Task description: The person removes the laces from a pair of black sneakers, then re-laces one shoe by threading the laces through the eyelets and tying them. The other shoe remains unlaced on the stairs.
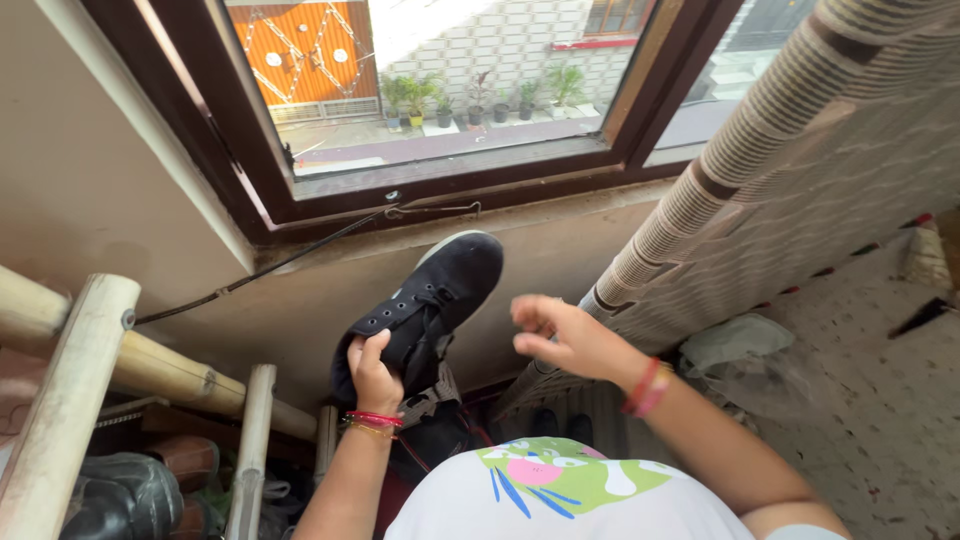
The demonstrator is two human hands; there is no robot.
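A black lace-up shoe (440, 295) with a white sole edge is held up in front of the wall under the window, toe pointing up and away. My left hand (375, 375) grips its heel end, thumb over the collar. My right hand (565, 335) hovers just right of the shoe, not touching it, fingers loosely curled and apart, holding nothing. Both wrists carry red thread bands.
A dark-framed window (450, 185) is above. A striped curtain (780, 180) hangs at the right. Bamboo poles (70, 400) of a rack stand at the left with dark shoes (125, 500) below. Crumpled plastic (735, 345) lies on the speckled floor (880, 380).
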